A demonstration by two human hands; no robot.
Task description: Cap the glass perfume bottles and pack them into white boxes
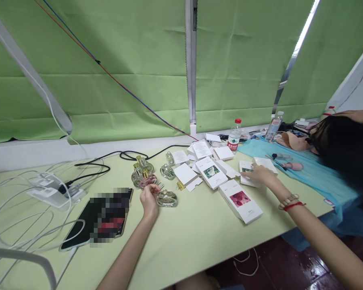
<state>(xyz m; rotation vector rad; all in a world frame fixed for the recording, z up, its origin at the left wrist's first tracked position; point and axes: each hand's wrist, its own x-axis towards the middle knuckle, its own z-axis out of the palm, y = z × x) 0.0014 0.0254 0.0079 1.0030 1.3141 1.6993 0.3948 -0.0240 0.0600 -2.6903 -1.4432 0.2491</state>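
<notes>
My left hand (149, 197) is curled on the pale green table (187, 241), fingers pinched at the neck of a clear round perfume bottle (167, 198) lying beside it. A pink-tinted bottle (144, 179) and two more glass bottles (167, 171) stand just behind. My right hand (258, 174), wearing a beaded and a red wristband, rests its closed fingers on a small white box (248, 173) with a green picture. Between the hands lie a long white box with a red flower (240, 200) and another with a white flower (211, 172).
Several white boxes and cards (199, 150) lie at the back by a water bottle (234, 136). A phone and tablet (99, 219), a power strip (53, 192) and tangled cables fill the left. A dark-haired person (346, 155) leans over a blue cloth (305, 169) at right.
</notes>
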